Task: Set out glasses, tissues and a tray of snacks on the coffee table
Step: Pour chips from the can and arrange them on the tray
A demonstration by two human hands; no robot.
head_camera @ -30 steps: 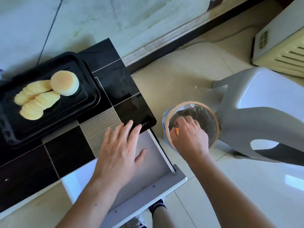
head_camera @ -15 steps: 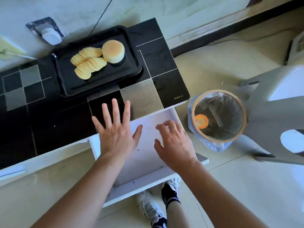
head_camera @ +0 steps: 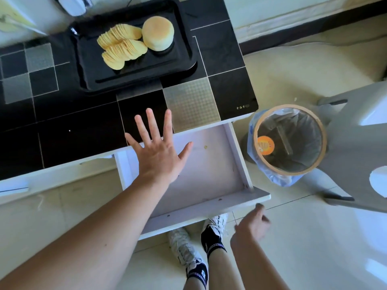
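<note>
- Pale floor tiles surround a low coffee table with a black, grid-patterned glass top, seen from the head camera.
- On the far part of the tabletop sits a black tray; it holds fanned rows of yellow crisps and, just beside them on the right, a round pale bun.
- A white drawer stands pulled out from the table's near edge.
- The left hand is spread flat, fingers straight and apart, grasping nothing; its fingertips lie over the table edge and its palm over the drawer.
- The right hand is low, near the drawer's front right corner, blurred, fingers loosely bent with nothing in them.
- To the right of the table stands a round bin lined with a bluish bag; an orange disc lies inside.
- A grey plastic stool touches the bin on the right.
- Below the drawer front, two feet in white shoes and dark socks show.
</note>
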